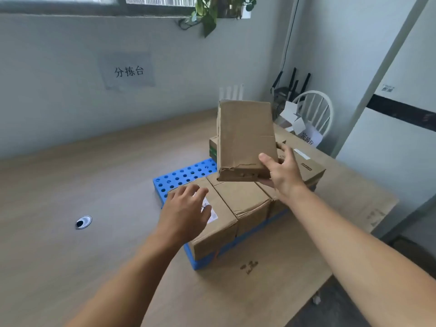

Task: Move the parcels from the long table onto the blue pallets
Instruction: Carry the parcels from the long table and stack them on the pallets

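Step in hand: placing one more cardboard parcel (pixel 245 138) on the blue pallet (pixel 186 173).
Where the parcel is: in the air, upright and tilted slightly, above the parcels already on the pallet, with its torn bottom edge nearest them.
Right grip (pixel 283 175): clamped on the parcel's lower right corner, thumb on the near face and the other fingers behind and under it.
Left grip (pixel 186 213): fingers spread and holding nothing, over the labelled parcel (pixel 219 232) at the pallet's near left. Whether it touches that parcel cannot be told.
Pallet: lies on the tabletop (pixel 94 185). A row of parcels fills its near side, and bare blue holes show only at the far left.
Doing it well: the bare far-left patch looks like the free spot. I would bring the left grip up to the parcel's loose left side, lay the parcel flat, and set it down snug against its neighbours. A one-corner hold on a dented box could slip or tear the edge further.
Wall sign (pixel 129 71): reads 分拣台.
Paper on the white chair (pixel 308 136): seems to read 完成区, partly cut off.
Shipping label: printed, too blurred to read.
Green-printed box (pixel 213 149), far side: no legible brand.
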